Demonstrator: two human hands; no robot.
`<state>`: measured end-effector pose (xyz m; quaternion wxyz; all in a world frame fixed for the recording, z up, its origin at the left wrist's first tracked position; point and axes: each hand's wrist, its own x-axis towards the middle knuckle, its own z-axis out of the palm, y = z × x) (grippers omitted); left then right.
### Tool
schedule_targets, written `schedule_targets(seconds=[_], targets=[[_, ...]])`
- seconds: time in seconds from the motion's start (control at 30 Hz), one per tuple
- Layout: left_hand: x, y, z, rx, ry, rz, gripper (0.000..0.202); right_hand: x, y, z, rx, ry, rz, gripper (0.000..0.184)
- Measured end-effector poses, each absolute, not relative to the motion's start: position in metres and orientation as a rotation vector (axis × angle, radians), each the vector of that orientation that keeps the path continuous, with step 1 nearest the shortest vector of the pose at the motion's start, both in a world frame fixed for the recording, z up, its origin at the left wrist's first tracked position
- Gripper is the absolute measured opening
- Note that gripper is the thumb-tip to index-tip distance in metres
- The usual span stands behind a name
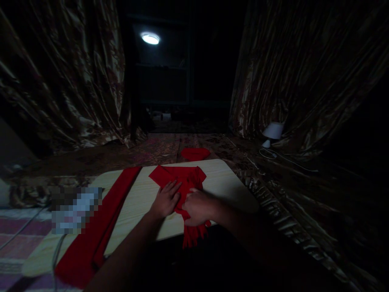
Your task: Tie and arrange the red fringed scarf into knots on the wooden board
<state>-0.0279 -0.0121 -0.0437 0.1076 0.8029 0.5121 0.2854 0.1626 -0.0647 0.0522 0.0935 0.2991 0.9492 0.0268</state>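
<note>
A red fringed scarf [161,175] lies folded on a small pale wood-grain table [226,182], its tassels hanging over the near edge. My left hand [165,201] rests flat on the scarf's left part, fingers spread. Beside it, on the right, my right hand [199,206] is curled against the scarf, apparently gripping it; its fingertips are partly hidden. Another long strip of red cloth [100,231] runs down the table's left side, folded lengthwise.
Just past the table's far edge lies a folded red cloth [195,153]. At the left sits a blurred-out object [77,211] with a cable [56,257]. Patterned curtains [100,73] hang on both sides. A white lamp [272,130] stands at the right.
</note>
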Motion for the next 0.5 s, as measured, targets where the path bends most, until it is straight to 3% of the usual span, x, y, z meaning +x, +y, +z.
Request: schedule_targets(seconds=[0.2,0.33,0.5], targets=[[-0.026,-0.016,-0.045,2.426,1.552,0.834,0.051,0.162,-0.089,0.066,0.89,2.688,-0.172,0.056],[-0.027,-0.019,-0.041,2.484,1.524,0.852,0.051,0.165,-0.072,0.07,1.031,2.733,-0.535,0.043],[-0.026,-0.023,-0.036,2.531,1.491,0.913,0.045,0.184,-0.008,0.049,1.981,2.597,-0.102,0.037]])
